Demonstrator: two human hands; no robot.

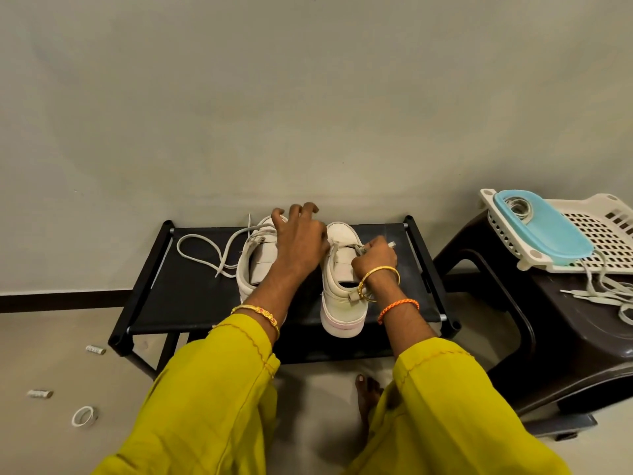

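Observation:
Two white sneakers stand side by side on a low black rack (191, 303), toes toward the wall. My left hand (298, 238) lies over the gap between the left sneaker (255, 265) and the right sneaker (339, 269), fingers curled and spread; whether it holds anything is hidden. My right hand (375, 257) pinches a white lace end (391, 244) at the right sneaker's eyelets. A loose white lace (202, 252) trails from the left sneaker in loops across the rack's left side.
A dark brown plastic stool (565, 337) stands to the right, carrying a white perforated basket (603, 234), a light blue lid (551, 231) and several spare laces (609, 293). On the floor at left lie two small rolls (40, 393) and a white ring (83, 416). A wall is right behind the rack.

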